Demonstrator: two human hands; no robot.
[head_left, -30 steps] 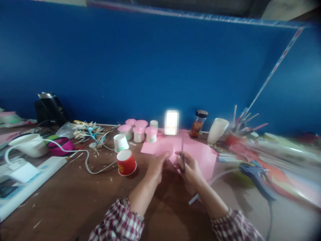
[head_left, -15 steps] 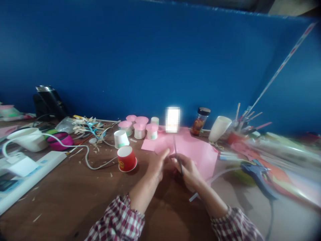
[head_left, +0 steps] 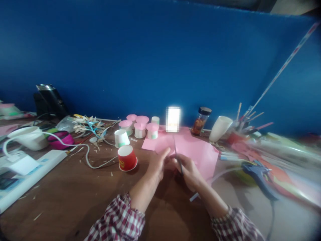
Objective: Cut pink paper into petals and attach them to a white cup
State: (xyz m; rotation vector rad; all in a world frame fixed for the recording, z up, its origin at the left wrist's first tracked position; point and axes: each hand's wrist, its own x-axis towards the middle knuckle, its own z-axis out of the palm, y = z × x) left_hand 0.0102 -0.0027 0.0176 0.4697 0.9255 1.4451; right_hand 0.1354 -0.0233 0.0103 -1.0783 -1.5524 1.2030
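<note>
My left hand [head_left: 157, 164] is at the middle of the table, thumb raised and fingers curled inward. What its fingers hold, if anything, is hidden. Close beside it, my right hand [head_left: 188, 169] is closed around a slim dark tool [head_left: 179, 162] that points up and away from me; its exact kind is unclear. The fingertips of both hands nearly meet. Beyond and under them lies pink paper [head_left: 200, 150]. To the left, a red paper cup [head_left: 127, 159] stands near my left hand, with an upside-down white paper cup [head_left: 121, 138] behind it.
Several pink-topped cups [head_left: 152, 130] stand near the blue wall [head_left: 150, 60]. A dark-lidded jar [head_left: 200, 122] and a tilted white cup [head_left: 220, 129] are at the back right. A blue glue gun [head_left: 258, 174] lies right. A power strip [head_left: 32, 177] and white cable [head_left: 87, 157] occupy the left.
Both hands stay almost where they were, with the dark tool still in the right one. The whole view has shifted very slightly.
</note>
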